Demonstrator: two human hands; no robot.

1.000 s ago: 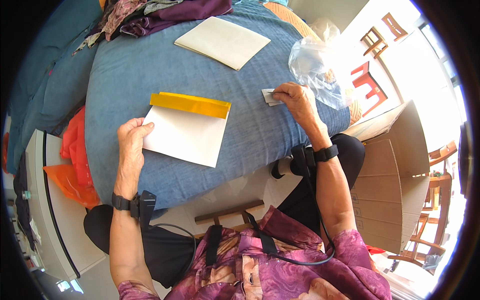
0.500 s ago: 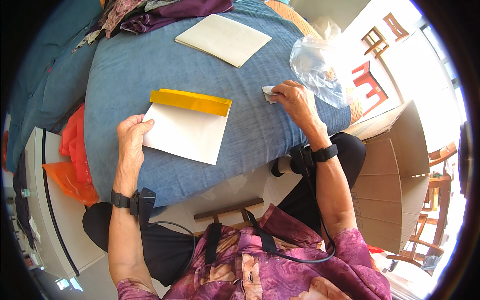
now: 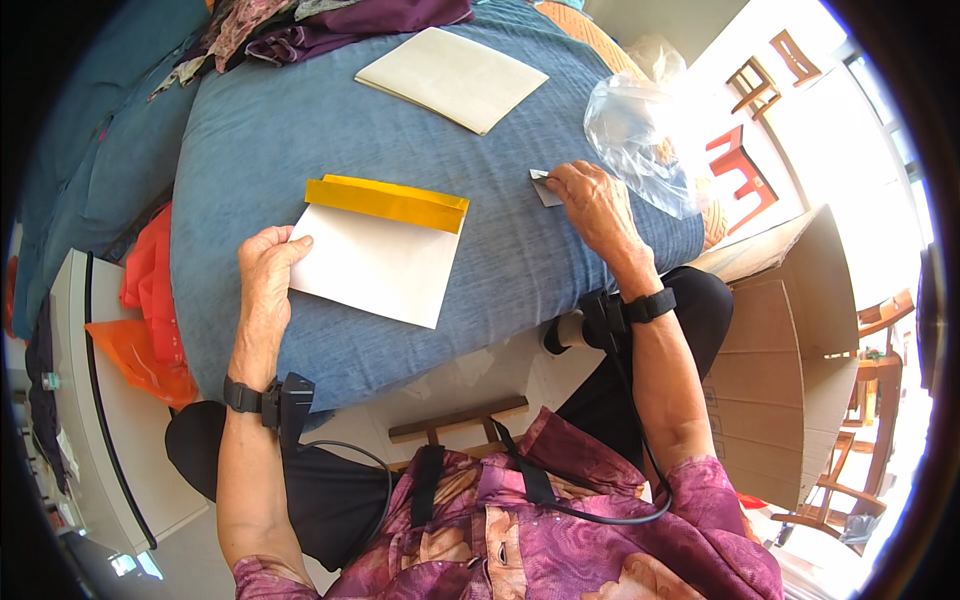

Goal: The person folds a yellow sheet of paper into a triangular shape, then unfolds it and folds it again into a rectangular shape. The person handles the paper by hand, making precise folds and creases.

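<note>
My left hand point(image 3: 268, 268) grips the lower left side of a white envelope point(image 3: 380, 265), thumb on top. Along the envelope's far edge runs a yellow flap point(image 3: 390, 205), standing open. Off to the right, my right hand point(image 3: 592, 205) has its fingers pinched at the edge of a small whitish-grey folded piece point(image 3: 545, 190) on the blue cloth; the fingertips partly cover it, and I cannot make out its material. A flat stack of cream paper or envelopes point(image 3: 455, 80) lies farther back on the cloth.
Blue cloth point(image 3: 240, 160) covers the work surface. A clear plastic bag point(image 3: 640, 135) rests at its right edge, beside an open cardboard box point(image 3: 760, 370). Dark purple clothing point(image 3: 360, 30) is heaped at the back. Orange and red bags point(image 3: 150, 350) hang at the left.
The small piece under my right hand lies flatter, its near corner turned down. My right hand has barely moved. The left hand still holds the envelope in the same place.
</note>
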